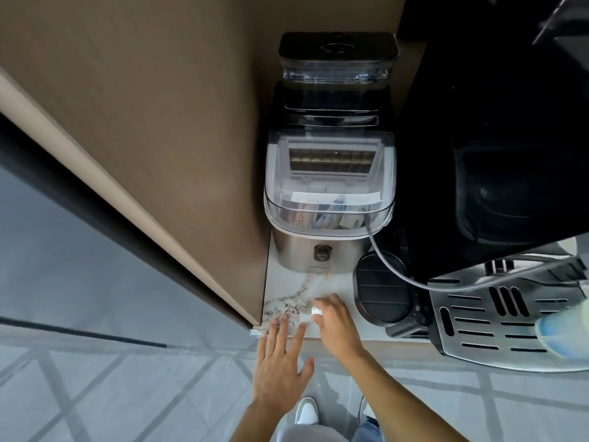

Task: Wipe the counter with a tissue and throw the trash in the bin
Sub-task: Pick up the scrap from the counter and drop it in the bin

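A narrow strip of white marble counter [288, 288] with brown veins lies in front of an ice maker. My right hand [334, 323] rests on the counter near its front edge, closed around a small crumpled white tissue [315, 312] that shows at the fingertips. My left hand [282, 365] hovers at the counter's front edge with fingers spread and nothing in it. No bin is in view.
A steel ice maker [322, 250] with a clear lid stands behind the hands. A round dark lid [382, 291], a grey cable and a coffee machine's slotted drip tray [497, 317] are at right. A brown cabinet wall [159, 138] borders the left. Grey tiled floor lies below.
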Demonstrator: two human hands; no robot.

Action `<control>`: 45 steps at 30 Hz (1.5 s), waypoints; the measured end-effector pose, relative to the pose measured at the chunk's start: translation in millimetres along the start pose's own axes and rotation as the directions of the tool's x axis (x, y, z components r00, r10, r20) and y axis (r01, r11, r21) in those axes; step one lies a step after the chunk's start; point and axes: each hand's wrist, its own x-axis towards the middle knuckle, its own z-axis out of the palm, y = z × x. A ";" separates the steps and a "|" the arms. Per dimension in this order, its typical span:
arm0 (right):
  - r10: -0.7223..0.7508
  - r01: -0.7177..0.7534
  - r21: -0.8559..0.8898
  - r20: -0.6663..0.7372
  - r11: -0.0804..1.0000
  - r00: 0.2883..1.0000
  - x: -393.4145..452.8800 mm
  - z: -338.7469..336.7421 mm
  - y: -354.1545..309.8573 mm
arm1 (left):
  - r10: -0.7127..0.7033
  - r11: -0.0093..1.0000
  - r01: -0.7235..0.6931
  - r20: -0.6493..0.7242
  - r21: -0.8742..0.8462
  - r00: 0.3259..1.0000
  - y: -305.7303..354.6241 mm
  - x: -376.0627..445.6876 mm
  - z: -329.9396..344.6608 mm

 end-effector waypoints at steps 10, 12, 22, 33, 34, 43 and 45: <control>0.376 -0.221 0.675 -0.090 0.704 0.922 -83.2 -28.8 34.1 | 0.165 0.981 -0.170 0.053 0.099 0.985 27.7 0.0 9.1; 0.454 -0.238 0.733 -0.107 0.637 0.884 -105.8 -35.2 46.3 | 0.210 0.970 -0.218 0.078 0.106 0.975 37.6 0.0 14.0; 0.762 -0.126 0.956 -0.127 0.265 0.635 -189.0 -69.5 99.6 | 0.460 0.852 -0.495 0.212 0.167 0.862 110.3 1.2 26.9; 0.840 0.039 0.998 -0.059 0.045 0.540 -229.2 -129.2 181.2 | 0.489 0.803 -0.543 0.251 0.246 0.836 190.7 13.6 44.4; 0.839 0.048 0.998 -0.053 0.032 0.542 -232.1 -136.9 191.4 | 0.481 0.808 -0.537 0.252 0.243 0.839 200.6 14.9 48.1; 0.829 0.071 0.997 -0.027 -0.016 0.558 -259.2 -209.3 304.4 | 0.485 0.809 -0.535 0.235 0.243 0.842 316.8 32.1 87.5; 0.829 0.067 0.998 -0.031 -0.008 0.558 -265.3 -226.3 327.5 | 0.473 0.820 -0.523 0.242 0.232 0.847 347.3 35.8 93.2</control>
